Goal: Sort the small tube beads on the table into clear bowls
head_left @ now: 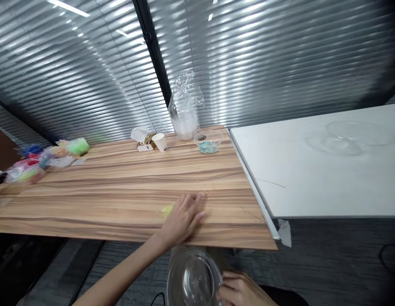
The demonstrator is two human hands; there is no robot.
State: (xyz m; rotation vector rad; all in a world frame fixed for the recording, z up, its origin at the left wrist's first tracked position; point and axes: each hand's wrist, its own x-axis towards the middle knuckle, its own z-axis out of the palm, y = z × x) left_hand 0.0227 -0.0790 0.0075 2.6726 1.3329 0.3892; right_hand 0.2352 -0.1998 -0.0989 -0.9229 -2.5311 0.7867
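Note:
My left hand [184, 216] rests on the wooden table [121, 191] near its front edge, palm down with the fingers spread. Beside it on the left lies a small patch of yellow-green shreds [167, 210]. Faint thin bits [207, 193] are on the wood by my left fingertips. Below the table edge, my right hand [237, 289] grips the rim of a clear round plastic bowl [196, 280], which looks empty. At the back of the table stands another clear bowl [214, 138] with blue-green bits in it.
A plastic bag [185, 114], a paper cup [160, 142] and a tissue box [145, 143] stand along the back by the blinds. Colourful bagged material [78, 146] is piled at the far left. Clear lids [359, 134] lie on the white table [312, 182] to the right.

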